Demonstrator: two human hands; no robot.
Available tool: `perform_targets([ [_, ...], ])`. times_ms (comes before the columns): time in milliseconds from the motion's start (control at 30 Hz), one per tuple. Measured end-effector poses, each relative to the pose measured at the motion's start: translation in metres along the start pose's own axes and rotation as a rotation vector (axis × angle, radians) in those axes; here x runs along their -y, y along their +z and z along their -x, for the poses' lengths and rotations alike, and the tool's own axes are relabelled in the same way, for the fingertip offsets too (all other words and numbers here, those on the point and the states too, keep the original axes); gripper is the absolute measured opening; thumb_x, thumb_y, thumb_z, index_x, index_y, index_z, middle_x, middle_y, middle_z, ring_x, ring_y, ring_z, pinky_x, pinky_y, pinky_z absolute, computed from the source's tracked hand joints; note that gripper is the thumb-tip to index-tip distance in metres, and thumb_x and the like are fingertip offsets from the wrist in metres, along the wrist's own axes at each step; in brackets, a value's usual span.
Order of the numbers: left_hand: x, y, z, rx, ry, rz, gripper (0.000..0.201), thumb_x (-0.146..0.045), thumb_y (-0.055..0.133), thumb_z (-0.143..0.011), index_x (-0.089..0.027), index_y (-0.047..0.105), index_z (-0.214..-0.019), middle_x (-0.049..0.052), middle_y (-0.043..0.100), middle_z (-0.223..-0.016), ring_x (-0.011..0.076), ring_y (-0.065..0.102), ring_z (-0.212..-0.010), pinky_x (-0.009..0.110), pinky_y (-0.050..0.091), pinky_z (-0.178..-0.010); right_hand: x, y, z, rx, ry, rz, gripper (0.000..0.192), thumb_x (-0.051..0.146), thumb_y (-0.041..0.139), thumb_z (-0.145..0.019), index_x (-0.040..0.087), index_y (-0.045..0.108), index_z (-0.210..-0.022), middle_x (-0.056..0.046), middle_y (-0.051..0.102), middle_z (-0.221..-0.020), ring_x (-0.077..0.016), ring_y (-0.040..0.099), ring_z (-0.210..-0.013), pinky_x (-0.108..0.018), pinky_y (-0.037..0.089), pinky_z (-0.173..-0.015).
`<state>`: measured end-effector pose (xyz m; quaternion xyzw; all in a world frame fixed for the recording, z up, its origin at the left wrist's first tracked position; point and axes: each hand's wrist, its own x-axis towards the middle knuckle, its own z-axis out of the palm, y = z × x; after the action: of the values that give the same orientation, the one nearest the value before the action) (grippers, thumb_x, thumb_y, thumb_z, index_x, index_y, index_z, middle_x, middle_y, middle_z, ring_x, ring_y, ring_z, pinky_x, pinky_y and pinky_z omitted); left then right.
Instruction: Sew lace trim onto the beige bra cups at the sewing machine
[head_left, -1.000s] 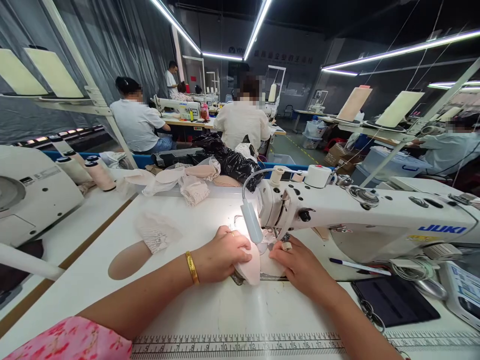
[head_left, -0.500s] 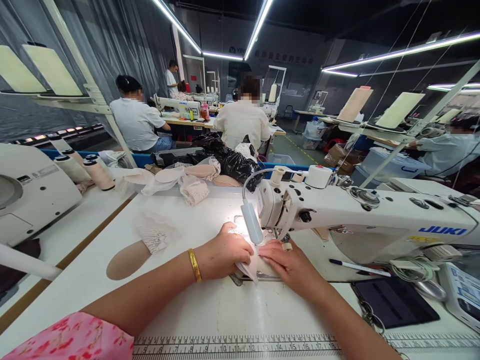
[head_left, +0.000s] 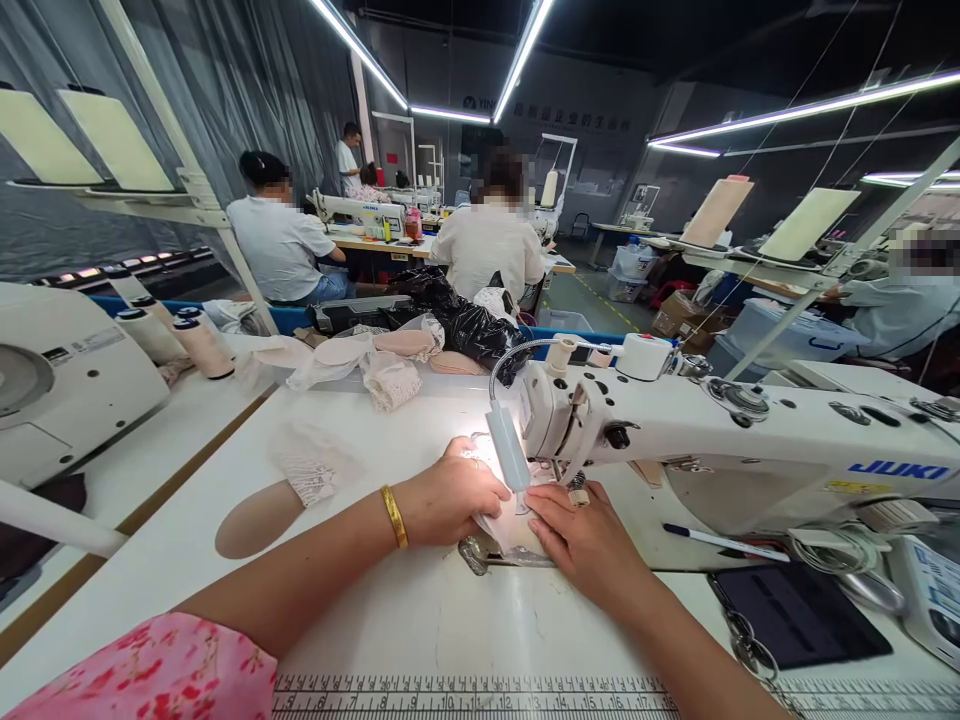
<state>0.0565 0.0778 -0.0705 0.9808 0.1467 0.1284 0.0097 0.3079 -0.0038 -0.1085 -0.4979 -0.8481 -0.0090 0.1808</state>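
White tabletop (head_left: 375, 620) bears a printed ruler strip (head_left: 480, 697), nearer the wearer than the fingers and partly covered by the right forearm. Pink floral sleeve (head_left: 165, 670) is cut off at lower left. Left hand (head_left: 454, 500): palm down, wrist banded by a gold bracelet (head_left: 394, 516), fingers bent and closed on the left part of the pale pink fabric (head_left: 514, 538). Right hand (head_left: 585, 530): palm down, angled in from lower right, fingers extended close together over the fabric's right part; whether they pinch it cannot be told. Fabric lies between and beneath both sets of fingertips, its exposed edge facing the wearer; long axis not determinable, most of it being covered. Lamp (head_left: 508, 447), just beyond the fingertips, blocks the view behind; glare washes out detail to its left. Sewing machine (head_left: 697, 420) extends rightward beyond the right fingers; needle not discernible. Well beyond the left fingers, fabric pieces (head_left: 394, 375) overlap. Farthest, a co-worker (head_left: 487, 245) sits back-turned.
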Motion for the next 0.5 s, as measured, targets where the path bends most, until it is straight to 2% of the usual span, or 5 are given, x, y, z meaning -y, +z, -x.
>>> perform_targets([
  [200,0.0022,-0.0008,-0.0005,0.038,-0.018,0.073,0.024,0.006,0.061,-0.07,-0.017,0.054,-0.066,-0.004,0.075,-0.089,0.0188,0.067,-0.089,0.038,0.031,-0.094,0.0002,0.0016,-0.0001,-0.011,0.001,0.026,0.029,0.026,0.048,-0.108,0.019,0.067,-0.129,-0.011,0.074,-0.124,-0.0292,0.067,-0.096,-0.049,0.043,-0.094],
  [500,0.0018,-0.0015,-0.0009,0.04,-0.04,0.073,0.024,0.007,0.06,-0.07,-0.017,0.056,-0.069,-0.004,0.074,-0.088,0.0186,0.068,-0.088,0.041,0.028,-0.098,-0.0022,0.005,0.0006,-0.043,-0.031,0.037,0.031,0.024,0.049,-0.108,0.017,0.065,-0.133,-0.012,0.074,-0.126,-0.0325,0.065,-0.104,-0.051,0.046,-0.094],
])
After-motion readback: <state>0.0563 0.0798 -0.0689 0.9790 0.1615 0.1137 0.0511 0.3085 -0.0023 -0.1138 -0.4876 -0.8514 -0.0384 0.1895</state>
